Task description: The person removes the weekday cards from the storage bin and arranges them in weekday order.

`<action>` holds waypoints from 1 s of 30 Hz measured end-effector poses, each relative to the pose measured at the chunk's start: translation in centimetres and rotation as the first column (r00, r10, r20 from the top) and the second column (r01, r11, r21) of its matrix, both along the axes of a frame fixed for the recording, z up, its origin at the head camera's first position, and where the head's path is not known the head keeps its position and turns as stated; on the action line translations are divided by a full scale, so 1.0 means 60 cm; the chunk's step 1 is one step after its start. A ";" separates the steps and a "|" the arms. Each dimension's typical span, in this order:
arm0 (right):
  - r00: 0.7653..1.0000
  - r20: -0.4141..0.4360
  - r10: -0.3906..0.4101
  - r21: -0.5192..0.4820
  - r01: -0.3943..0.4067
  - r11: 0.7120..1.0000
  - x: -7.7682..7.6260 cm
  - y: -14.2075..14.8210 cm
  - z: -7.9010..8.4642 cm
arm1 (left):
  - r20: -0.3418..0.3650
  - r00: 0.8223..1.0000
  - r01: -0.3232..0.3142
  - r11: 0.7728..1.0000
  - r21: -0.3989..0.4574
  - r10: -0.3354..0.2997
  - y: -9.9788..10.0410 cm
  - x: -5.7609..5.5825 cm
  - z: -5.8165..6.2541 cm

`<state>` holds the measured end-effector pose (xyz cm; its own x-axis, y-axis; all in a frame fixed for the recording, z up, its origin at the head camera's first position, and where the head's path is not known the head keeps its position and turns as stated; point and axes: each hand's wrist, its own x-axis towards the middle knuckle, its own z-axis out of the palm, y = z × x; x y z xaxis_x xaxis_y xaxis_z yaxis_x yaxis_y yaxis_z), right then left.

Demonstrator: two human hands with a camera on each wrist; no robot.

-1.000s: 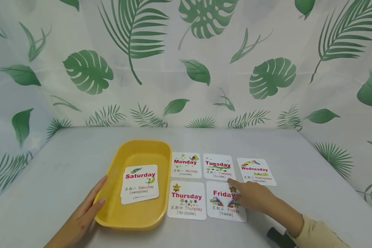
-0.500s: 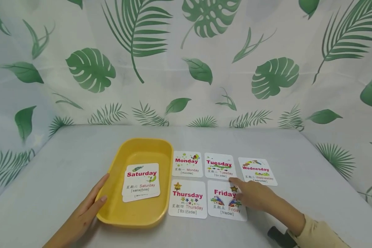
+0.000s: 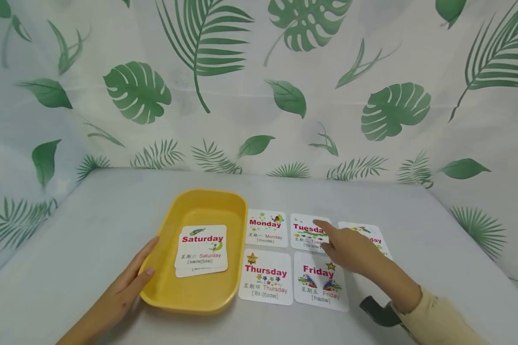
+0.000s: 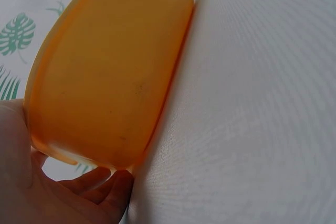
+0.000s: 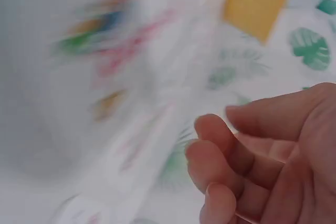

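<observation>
My left hand (image 3: 127,287) grips the near left side of a yellow plastic tray (image 3: 198,294), thumb and fingers at its wall. In the left wrist view the fingers (image 4: 118,192) sit low against the tray's outside. Inside the tray a Saturday card (image 3: 203,247) lies on top of another card, mostly covered. Over the Tuesday card (image 3: 300,237) hovers my right hand (image 3: 349,249), fingers loosely bent and holding nothing; it also hides part of the Wednesday card (image 3: 375,237). Below the hand lies the Friday card (image 3: 319,285). The right wrist view shows the cards blurred.
The Monday card (image 3: 259,239) and the Thursday card (image 3: 263,292) lie right of the tray, making two rows with the others. A white table (image 3: 449,258) runs back to a cloth printed with green leaves (image 3: 293,98).
My right hand has moved away from the Friday card's top edge, up and over the Tuesday card. The head view has shifted slightly. The left hand stays on the tray.
</observation>
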<state>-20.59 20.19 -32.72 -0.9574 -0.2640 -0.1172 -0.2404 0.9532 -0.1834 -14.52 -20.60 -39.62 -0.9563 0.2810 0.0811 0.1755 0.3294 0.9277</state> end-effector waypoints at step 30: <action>0.934 0.158 0.321 0.156 -0.345 0.925 -0.098 -0.324 -0.037 | 0.060 0.996 -0.060 0.997 -0.056 0.063 0.001 0.001 0.001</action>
<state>-26.50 0.78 -34.97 -0.7914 -0.5285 -0.3071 -0.5357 0.8416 -0.0679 -14.47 -20.54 -39.58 -0.9745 0.2241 0.0080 0.0967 0.3878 0.9167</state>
